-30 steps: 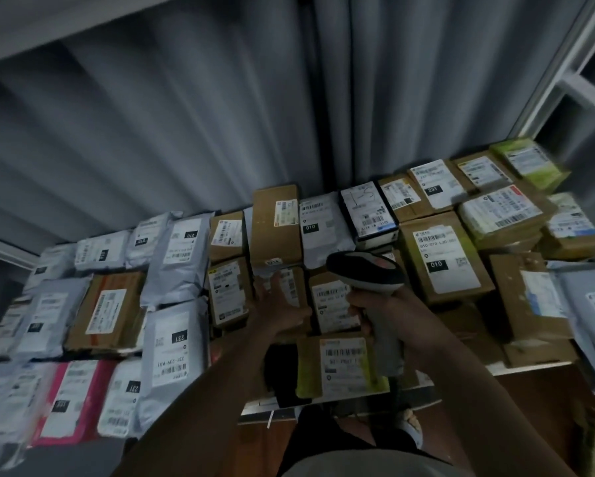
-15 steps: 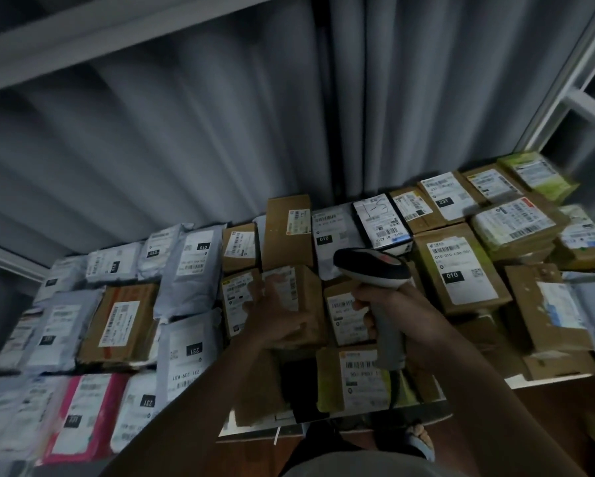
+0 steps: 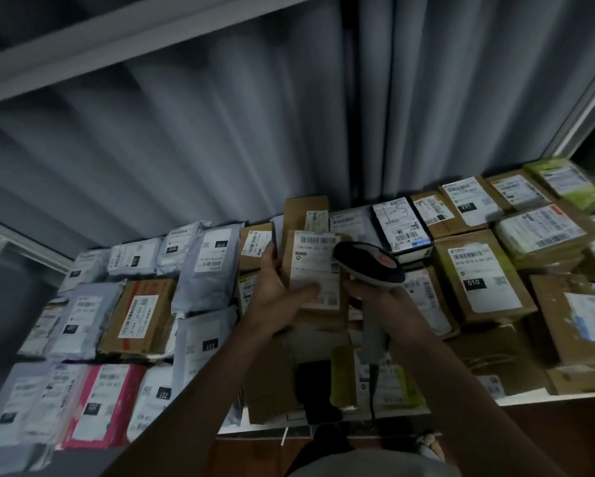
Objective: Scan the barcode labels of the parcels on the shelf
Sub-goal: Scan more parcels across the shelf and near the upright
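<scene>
While I look down through the head camera, my left hand [image 3: 278, 297] grips a brown cardboard parcel [image 3: 315, 270] lifted above the packed shelf [image 3: 543, 396], thumb pressed on the lower part of its white barcode label [image 3: 316, 266], fingers curled round its left edge. Just right of that thumb, my right hand [image 3: 378, 297] clenches the grey handle of the barcode scanner [image 3: 368, 266], whose dark head overlaps the label's right side. Grey mailer bags [image 3: 206, 266] lie left of the fingers.

Dim, bluish light; soft blur; edges warped.
</scene>
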